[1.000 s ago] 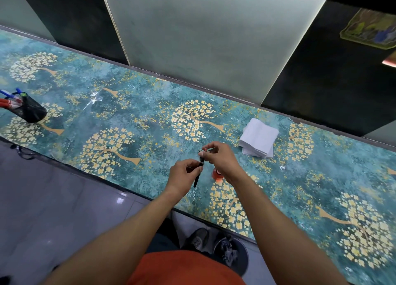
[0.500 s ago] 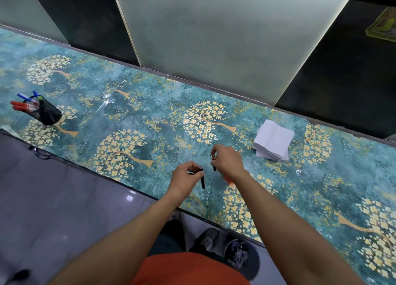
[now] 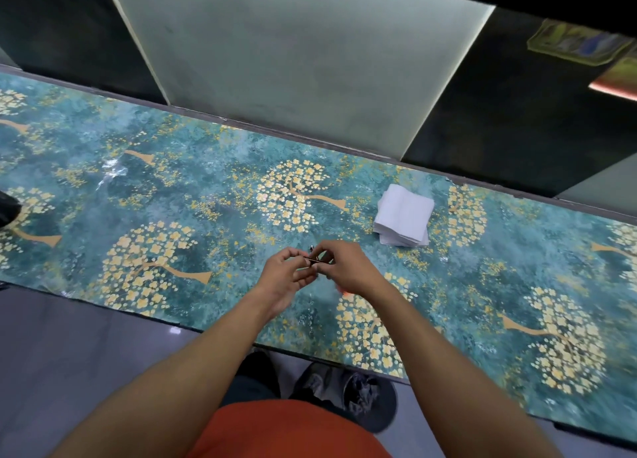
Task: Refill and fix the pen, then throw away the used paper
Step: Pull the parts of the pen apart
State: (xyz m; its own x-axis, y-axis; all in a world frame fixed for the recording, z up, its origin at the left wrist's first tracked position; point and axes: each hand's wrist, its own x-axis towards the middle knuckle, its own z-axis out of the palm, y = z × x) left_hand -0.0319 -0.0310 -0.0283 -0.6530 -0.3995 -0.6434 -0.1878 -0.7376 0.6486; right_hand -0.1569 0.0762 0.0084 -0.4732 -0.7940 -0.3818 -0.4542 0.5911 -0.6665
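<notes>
My left hand (image 3: 287,273) and my right hand (image 3: 348,268) meet above the middle of the teal flowered table (image 3: 206,195). Between their fingertips they pinch a thin dark pen (image 3: 313,259), lying almost level; most of it is hidden by the fingers. Whether the pen is in one piece or two cannot be told. A stack of white paper squares (image 3: 404,216) lies on the table beyond my right hand. A small red-orange object (image 3: 344,293) shows just under my right wrist.
A dark round bin (image 3: 365,400) with crumpled waste stands on the floor under the table's near edge. A black pen holder (image 3: 7,207) is cut off at the far left edge. A pale wall panel (image 3: 293,61) rises behind the table.
The hands came together from slightly apart and now hold the pen level between them, a little farther over the table. The view shifted right, so the pen holder is nearly out of view.
</notes>
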